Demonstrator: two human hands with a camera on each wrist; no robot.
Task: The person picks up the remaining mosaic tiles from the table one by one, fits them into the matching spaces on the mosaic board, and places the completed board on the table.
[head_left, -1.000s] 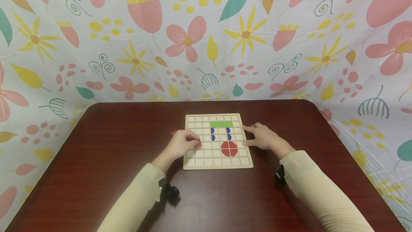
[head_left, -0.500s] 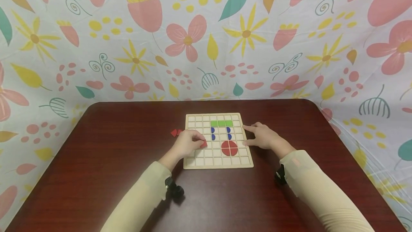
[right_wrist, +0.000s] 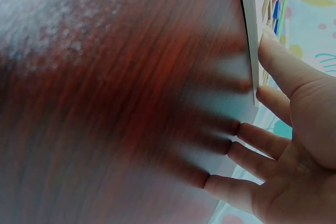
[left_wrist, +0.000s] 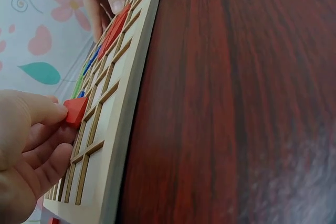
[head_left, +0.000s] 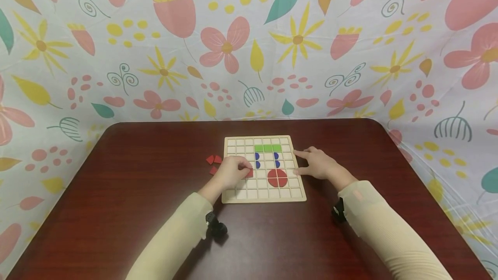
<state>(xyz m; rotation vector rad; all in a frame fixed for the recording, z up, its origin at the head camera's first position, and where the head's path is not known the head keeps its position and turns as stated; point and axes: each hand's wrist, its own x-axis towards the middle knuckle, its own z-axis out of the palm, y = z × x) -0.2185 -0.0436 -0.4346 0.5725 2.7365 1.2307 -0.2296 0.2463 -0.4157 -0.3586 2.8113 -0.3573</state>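
Note:
A pale wooden grid board (head_left: pixel 264 201) lies flat on the dark table. Between thumb and fingertips, my left hand (head_left: pixel 230 172) pinches a red tile (left_wrist: pixel 76 111) over the board's left half; the tile has a curved edge. My right hand (head_left: pixel 320 165) touches the board's right edge, its fingers spread and the thumb on the rim in the right wrist view. Set in the grid are a row of green squares (head_left: pixel 267 147), several blue half-round pieces (head_left: pixel 276 156) and a red circle (head_left: pixel 277 178) made of quarter pieces.
Several loose red pieces (head_left: pixel 210 159) lie on the table (head_left: pixel 128 176) just left of the board, one partly behind my left hand. A flowered cloth (head_left: pixel 249 46) hangs behind the table and along its sides.
My left hand has moved right across the board with the red tile, uncovering more of the loose red pieces. The right hand stays at the board's edge.

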